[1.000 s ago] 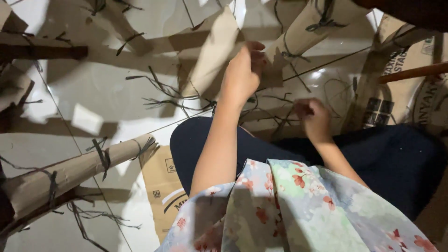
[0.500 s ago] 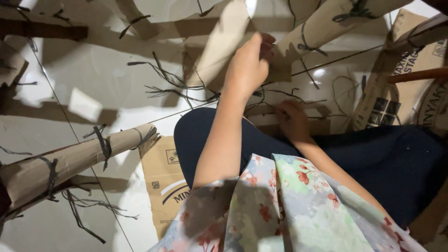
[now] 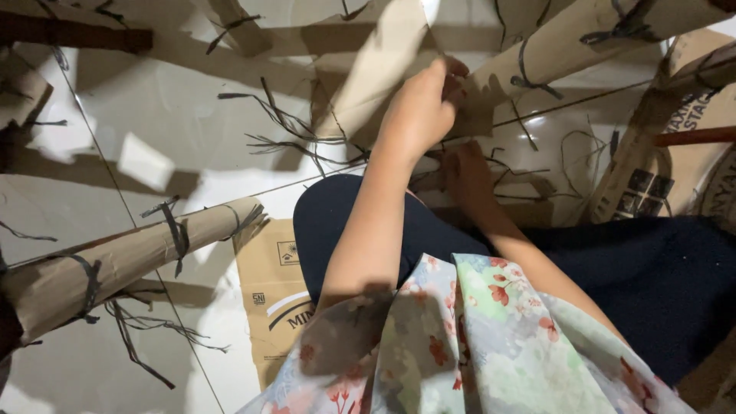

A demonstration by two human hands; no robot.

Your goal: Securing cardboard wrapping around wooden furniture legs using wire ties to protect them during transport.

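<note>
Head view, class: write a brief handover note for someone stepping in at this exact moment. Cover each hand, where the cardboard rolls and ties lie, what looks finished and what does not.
Left hand: raised, fingers pinched at the edge of a cardboard roll; what it grips is too small to tell.
Right hand: low in shadow by the loose dark strips; grip unclear.
Done: the tied roll at left lies on the tiled floor with dark ties around it; another tied roll lies at top right.
Left: the roll in hand shows no tie. More loose strips lie nearby. A flat cardboard sheet lies beside the knee.
</note>
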